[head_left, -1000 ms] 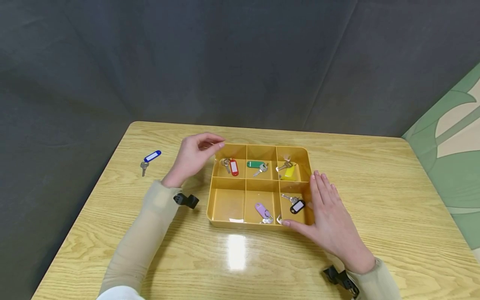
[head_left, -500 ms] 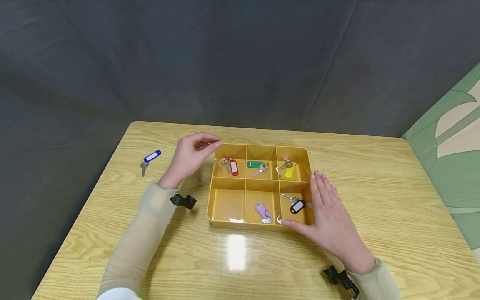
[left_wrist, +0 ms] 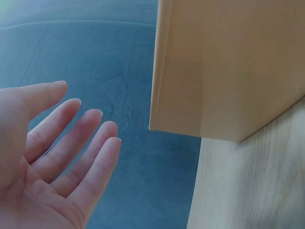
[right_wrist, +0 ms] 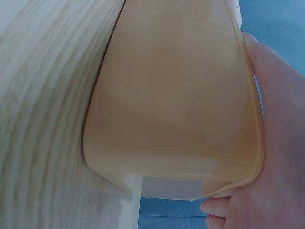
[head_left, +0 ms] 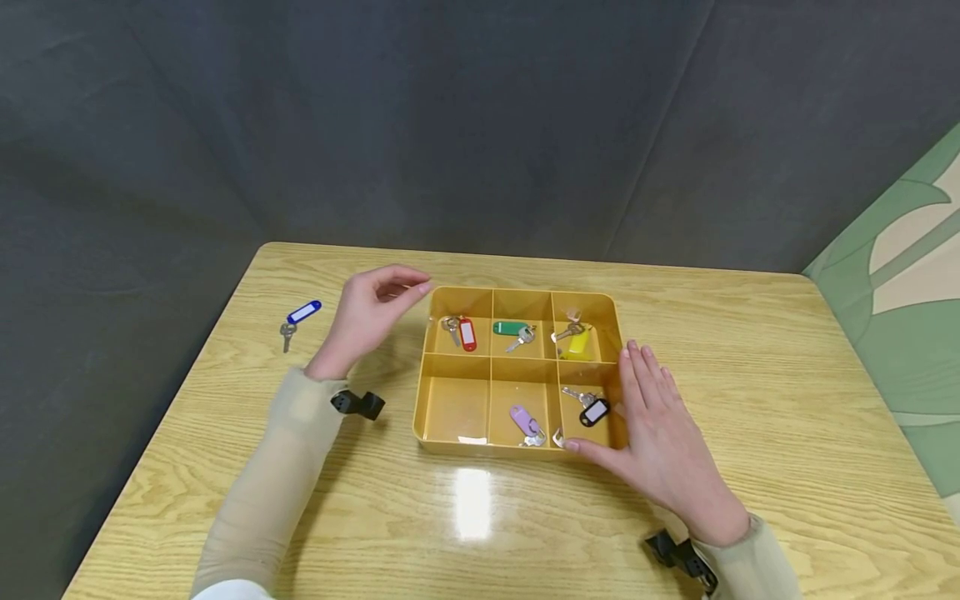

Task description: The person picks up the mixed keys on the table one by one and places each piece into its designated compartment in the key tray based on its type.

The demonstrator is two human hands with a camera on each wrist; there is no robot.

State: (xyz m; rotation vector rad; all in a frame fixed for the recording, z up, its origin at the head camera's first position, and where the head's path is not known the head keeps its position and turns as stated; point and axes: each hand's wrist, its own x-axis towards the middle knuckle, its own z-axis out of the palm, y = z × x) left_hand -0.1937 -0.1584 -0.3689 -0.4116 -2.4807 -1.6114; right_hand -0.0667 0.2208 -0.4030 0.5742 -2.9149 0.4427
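A yellow-orange divided box (head_left: 465,448) stands on the table. My left hand (head_left: 366,315) hovers just left of its far left corner, fingers loosely bent, holding nothing; in the left wrist view a gap separates the fingers (left_wrist: 76,136) from the box wall (left_wrist: 190,71). My right hand (head_left: 667,442) rests against the box's right side with straight fingers, its thumb at the near rim. Keys with coloured tags lie inside: red (head_left: 467,334), green (head_left: 510,328) and yellow (head_left: 576,346) in the far row, lilac (head_left: 523,420) and black (head_left: 595,412) in the near row.
A key with a blue tag (head_left: 303,312) lies on the wooden table (head_left: 750,375), left of my left hand. Dark cloth (head_left: 480,125) hangs behind the table's far edge. A green leaf-patterned surface (head_left: 900,292) borders the right side.
My left hand has drawn away leftward from the box's far left corner. The right hand, the box and the keys have stayed in place.
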